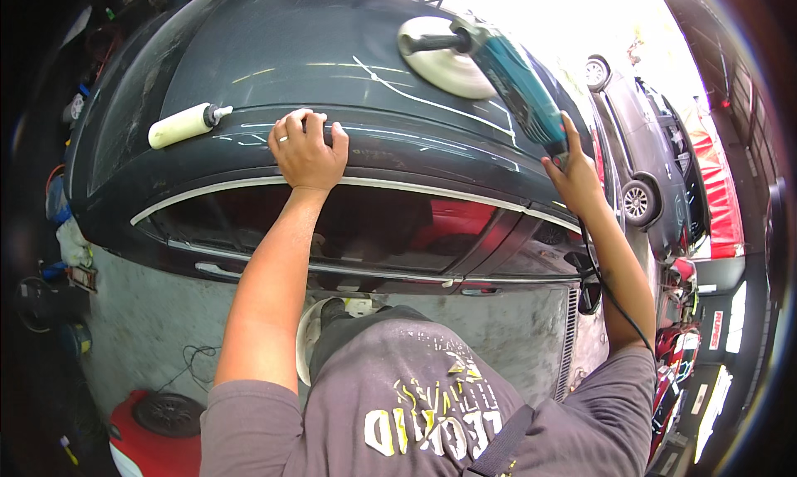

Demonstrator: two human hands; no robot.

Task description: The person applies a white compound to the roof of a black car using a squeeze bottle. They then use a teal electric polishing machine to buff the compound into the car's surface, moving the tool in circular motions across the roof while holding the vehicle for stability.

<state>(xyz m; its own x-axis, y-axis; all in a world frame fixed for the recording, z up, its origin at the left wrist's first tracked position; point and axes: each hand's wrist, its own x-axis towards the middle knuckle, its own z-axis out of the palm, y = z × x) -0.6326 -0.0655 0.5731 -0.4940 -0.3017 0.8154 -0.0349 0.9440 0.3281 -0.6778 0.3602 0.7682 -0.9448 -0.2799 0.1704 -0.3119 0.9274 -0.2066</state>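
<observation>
My right hand (pixel 574 171) grips the rear end of a teal car polisher (pixel 521 87) above the dark car roof (pixel 274 53). The polisher's round white pad (pixel 444 68) faces the roof at a tilt; I cannot tell whether it touches. Nobody holds its black front handle (pixel 434 42). A streak of white polish (pixel 398 92) runs across the paint below the pad. My left hand (pixel 307 151), with a ring on one finger, rests on the roof's near edge, fingers bent, thumb apart, holding nothing. To its left a squeeze bottle (pixel 180 127) of pale yellow liquid lies on its side.
The polisher's black cord (pixel 613 293) hangs down along my right forearm. Below the roof are the car's side windows (pixel 374 224). A grey car (pixel 643 145) stands at the right, a red one (pixel 154 435) at the lower left. A thin cable (pixel 195 365) lies on the floor.
</observation>
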